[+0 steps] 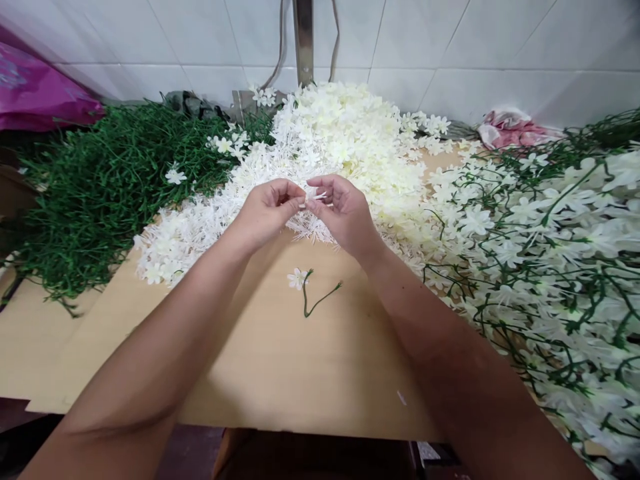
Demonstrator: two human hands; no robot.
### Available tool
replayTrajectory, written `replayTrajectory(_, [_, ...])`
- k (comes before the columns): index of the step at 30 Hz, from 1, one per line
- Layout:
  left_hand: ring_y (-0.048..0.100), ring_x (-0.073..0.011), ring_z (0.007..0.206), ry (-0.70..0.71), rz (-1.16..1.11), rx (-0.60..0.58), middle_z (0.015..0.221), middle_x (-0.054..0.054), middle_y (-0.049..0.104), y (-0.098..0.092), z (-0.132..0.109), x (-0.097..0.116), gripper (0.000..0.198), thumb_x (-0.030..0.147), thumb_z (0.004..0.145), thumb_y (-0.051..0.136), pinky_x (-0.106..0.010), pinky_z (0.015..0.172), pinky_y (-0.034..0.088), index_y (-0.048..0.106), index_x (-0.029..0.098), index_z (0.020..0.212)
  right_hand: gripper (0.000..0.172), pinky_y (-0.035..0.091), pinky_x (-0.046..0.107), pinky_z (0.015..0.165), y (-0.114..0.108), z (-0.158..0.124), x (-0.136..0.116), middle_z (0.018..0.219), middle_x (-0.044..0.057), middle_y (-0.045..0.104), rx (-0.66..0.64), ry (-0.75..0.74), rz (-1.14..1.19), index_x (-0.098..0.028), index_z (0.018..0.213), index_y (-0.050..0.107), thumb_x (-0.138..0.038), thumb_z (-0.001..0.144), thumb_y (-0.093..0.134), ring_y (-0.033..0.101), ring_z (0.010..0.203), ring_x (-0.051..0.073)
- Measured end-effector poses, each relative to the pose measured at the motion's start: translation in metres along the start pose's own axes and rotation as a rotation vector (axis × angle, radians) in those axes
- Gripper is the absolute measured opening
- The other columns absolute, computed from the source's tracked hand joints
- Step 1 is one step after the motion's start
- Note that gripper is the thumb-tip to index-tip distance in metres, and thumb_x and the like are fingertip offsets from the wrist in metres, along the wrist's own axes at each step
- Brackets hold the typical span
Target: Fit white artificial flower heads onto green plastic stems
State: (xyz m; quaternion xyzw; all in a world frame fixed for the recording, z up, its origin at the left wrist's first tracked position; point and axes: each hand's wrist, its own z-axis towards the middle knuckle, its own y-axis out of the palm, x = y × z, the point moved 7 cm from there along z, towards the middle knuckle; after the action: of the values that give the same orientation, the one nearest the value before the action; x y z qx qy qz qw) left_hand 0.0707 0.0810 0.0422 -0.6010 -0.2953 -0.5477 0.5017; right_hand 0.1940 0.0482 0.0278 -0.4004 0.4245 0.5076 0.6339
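Observation:
In front of the heap of loose white flower heads, my left hand (273, 208) pinches a small white plastic flower piece (316, 199) with thin spikes. My right hand (345, 210) meets it from the other side, fingers curled and thumb against the same piece; fingers partly cover it. Below them on the board lies a bent green stem (307, 303) with one white flower (297, 279) by its upper left tip. Right behind the hands are many white spiky flower centres (260, 170) and a pile of cream petals (345, 127).
A large heap of green plastic stems (100, 173) covers the left. Flowers mounted on stems (550, 267) fill the right. The cardboard work surface (280, 373) ends at a front edge. Tiled wall (430, 40), a metal post (303, 40) and a pink-and-white cloth (515, 130) stand at the back.

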Motion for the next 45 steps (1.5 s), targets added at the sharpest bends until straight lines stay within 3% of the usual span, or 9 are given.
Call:
replayTrajectory(5, [0.053, -0.0134, 0.068, -0.005, 0.209, -0.078, 0.07, -0.002, 0.061, -0.006, -0.024, -0.003, 0.011, 0.026, 0.077, 0.063, -0.026, 0.067, 0.042, 0.059, 0.016, 0.075, 0.014, 0.05, 0.026, 0.071, 0.001, 0.001, -0.004, 0.079, 0.0, 0.057, -0.042, -0.03, -0.08, -0.02, 0.074, 0.051, -0.012, 0.081, 0.06, 0.056, 0.074, 0.01])
replayTrajectory(9, [0.058, -0.0191, 0.078, 0.113, 0.61, -0.328, 0.087, -0.006, 0.065, 0.006, -0.068, -0.009, 0.024, 0.039, 0.079, 0.063, -0.03, 0.071, 0.043, 0.064, 0.018, 0.091, 0.019, 0.049, 0.028, 0.073, 0.003, 0.003, 0.0, 0.071, -0.003, 0.053, -0.078, -0.024, -0.085, -0.021, 0.072, 0.045, -0.013, 0.082, 0.059, 0.054, 0.07, 0.009])
replayTrajectory(12, [0.06, -0.0238, 0.085, 0.161, 0.894, -0.446, 0.096, -0.01, 0.065, 0.017, -0.087, -0.02, 0.023, 0.031, 0.082, 0.057, -0.034, 0.075, 0.044, 0.065, 0.016, 0.098, 0.021, 0.049, 0.029, 0.072, 0.005, 0.003, 0.005, 0.07, -0.003, 0.053, -0.108, 0.002, -0.068, -0.021, 0.07, 0.045, -0.015, 0.08, 0.062, 0.053, 0.068, 0.009])
replayTrajectory(17, [0.06, -0.0327, 0.093, 0.13, 1.161, -0.27, 0.1, -0.018, 0.063, 0.005, -0.068, -0.027, 0.031, 0.02, 0.086, 0.042, -0.043, 0.079, 0.044, 0.066, 0.011, 0.102, 0.02, 0.049, 0.031, 0.074, 0.006, 0.001, 0.01, 0.071, -0.003, 0.054, -0.143, 0.039, -0.007, -0.021, 0.07, 0.047, -0.018, 0.078, 0.064, 0.052, 0.071, 0.01])
replayTrajectory(21, [0.057, -0.0326, 0.101, 0.15, 1.077, -0.052, 0.105, -0.018, 0.062, -0.011, -0.061, -0.016, 0.03, 0.021, 0.085, 0.045, -0.042, 0.085, 0.043, 0.067, 0.013, 0.104, 0.02, 0.049, 0.031, 0.074, 0.004, 0.002, 0.012, 0.072, -0.003, 0.053, -0.148, 0.072, 0.036, -0.021, 0.069, 0.046, -0.016, 0.077, 0.065, 0.053, 0.071, 0.01])
replayTrajectory(28, [0.059, -0.0239, 0.073, 0.025, 1.1, -0.31, 0.079, -0.009, 0.062, 0.023, -0.074, -0.025, 0.021, 0.034, 0.085, 0.052, -0.034, 0.067, 0.041, 0.063, 0.017, 0.078, 0.023, 0.046, 0.03, 0.065, 0.006, -0.001, 0.015, 0.065, -0.004, 0.053, -0.196, 0.096, 0.055, -0.021, 0.07, 0.051, -0.029, 0.072, 0.073, 0.05, 0.065, 0.01])
replayTrajectory(34, [0.06, -0.0248, 0.079, 0.024, 1.03, -0.261, 0.087, -0.011, 0.063, 0.022, -0.07, -0.029, 0.019, 0.027, 0.086, 0.048, -0.034, 0.068, 0.043, 0.063, 0.016, 0.09, 0.028, 0.04, 0.028, 0.059, 0.014, -0.021, 0.015, 0.064, -0.003, 0.055, -0.281, 0.174, 0.075, -0.019, 0.068, 0.057, -0.038, 0.066, 0.078, 0.048, 0.061, 0.01])
replayTrajectory(40, [0.06, -0.0261, 0.088, 0.169, 0.974, -0.243, 0.091, -0.012, 0.063, 0.029, -0.073, -0.028, 0.017, 0.017, 0.085, 0.045, -0.037, 0.078, 0.045, 0.062, 0.016, 0.088, 0.032, 0.038, 0.027, 0.06, -0.004, -0.043, 0.016, 0.063, -0.003, 0.056, -0.208, 0.216, 0.055, -0.018, 0.068, 0.061, -0.041, 0.061, 0.082, 0.048, 0.06, 0.01])
replayTrajectory(45, [0.055, -0.0177, 0.07, 0.032, 0.473, -0.173, 0.073, -0.003, 0.06, 0.017, -0.069, -0.038, 0.007, 0.02, 0.084, 0.051, -0.031, 0.068, 0.044, 0.053, 0.019, 0.078, 0.036, 0.037, 0.024, 0.053, -0.002, -0.061, 0.028, 0.061, -0.004, 0.059, -0.205, 0.391, 0.169, -0.019, 0.07, 0.06, -0.043, 0.058, 0.084, 0.049, 0.055, 0.009])
